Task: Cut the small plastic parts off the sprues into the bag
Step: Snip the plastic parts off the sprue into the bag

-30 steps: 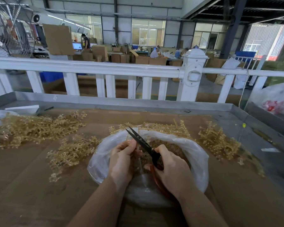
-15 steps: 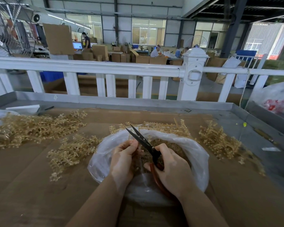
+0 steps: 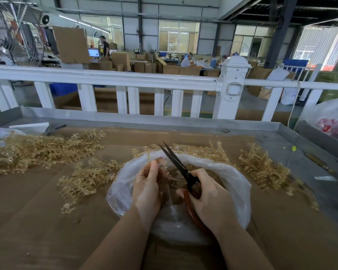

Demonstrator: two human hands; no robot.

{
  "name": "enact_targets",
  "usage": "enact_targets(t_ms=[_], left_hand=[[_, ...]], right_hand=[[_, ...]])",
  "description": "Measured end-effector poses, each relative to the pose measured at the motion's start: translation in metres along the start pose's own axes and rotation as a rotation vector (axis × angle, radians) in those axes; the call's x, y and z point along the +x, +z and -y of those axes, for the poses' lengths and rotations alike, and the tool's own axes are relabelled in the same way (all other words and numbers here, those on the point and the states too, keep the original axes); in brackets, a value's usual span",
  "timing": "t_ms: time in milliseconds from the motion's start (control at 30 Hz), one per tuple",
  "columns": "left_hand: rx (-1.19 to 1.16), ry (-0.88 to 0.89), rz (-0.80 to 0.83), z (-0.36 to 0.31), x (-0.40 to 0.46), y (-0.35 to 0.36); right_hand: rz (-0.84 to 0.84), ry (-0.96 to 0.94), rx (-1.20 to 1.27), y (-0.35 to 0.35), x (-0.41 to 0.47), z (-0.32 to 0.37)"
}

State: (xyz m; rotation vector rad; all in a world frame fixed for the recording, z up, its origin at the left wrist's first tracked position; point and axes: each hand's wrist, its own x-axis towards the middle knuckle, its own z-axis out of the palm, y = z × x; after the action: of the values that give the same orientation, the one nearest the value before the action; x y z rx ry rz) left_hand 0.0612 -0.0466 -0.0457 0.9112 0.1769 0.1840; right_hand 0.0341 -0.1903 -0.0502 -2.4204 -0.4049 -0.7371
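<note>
A clear plastic bag (image 3: 236, 184) lies open on the cardboard-covered table, with small tan cut parts (image 3: 207, 173) heaped inside. My left hand (image 3: 146, 189) pinches a thin clear-tan sprue (image 3: 161, 162) over the bag's mouth. My right hand (image 3: 211, 199) grips red-handled scissors (image 3: 176, 162); the black blades are slightly apart and point up and left beside the sprue. Piles of tan sprues lie at the left (image 3: 41, 149), front left (image 3: 86, 178), behind the bag (image 3: 199, 150) and to the right (image 3: 263, 168).
A raised grey metal rim (image 3: 164, 121) borders the table's far and right sides, with a white railing (image 3: 125, 78) behind it. A white block (image 3: 30, 126) sits at the far left. A filled plastic sack (image 3: 332, 117) stands off the right edge.
The scissors have shifted slightly and the blades have closed a little beside the sprue. My left hand stays in place over the bag.
</note>
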Motion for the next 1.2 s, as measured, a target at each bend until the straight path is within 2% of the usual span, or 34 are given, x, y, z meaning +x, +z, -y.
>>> enact_targets(t_ms=[133,267,433,667,1200], left_hand=[[-0.107,-0.065,-0.011,-0.002,0.003,-0.0021],[-0.172,-0.149,0.053,-0.0043,0.0047,-0.0041],[-0.245,-0.12,0.018,-0.0043,0.0064,-0.0039],[-0.256,-0.167,-0.031,-0.0062,0.0091,-0.0084],[-0.221,-0.252,0.099,-0.0056,0.0096,-0.0065]], right_hand=[[0.024,-0.039,-0.043,0.0026,-0.0004,-0.0011],[0.022,-0.018,-0.045,0.0039,-0.0003,-0.0009],[-0.012,-0.045,-0.003,0.001,-0.001,0.0014],[0.034,-0.109,-0.044,0.0036,-0.0002,0.0022],[0.008,-0.128,-0.123,0.0046,0.0018,0.0062]])
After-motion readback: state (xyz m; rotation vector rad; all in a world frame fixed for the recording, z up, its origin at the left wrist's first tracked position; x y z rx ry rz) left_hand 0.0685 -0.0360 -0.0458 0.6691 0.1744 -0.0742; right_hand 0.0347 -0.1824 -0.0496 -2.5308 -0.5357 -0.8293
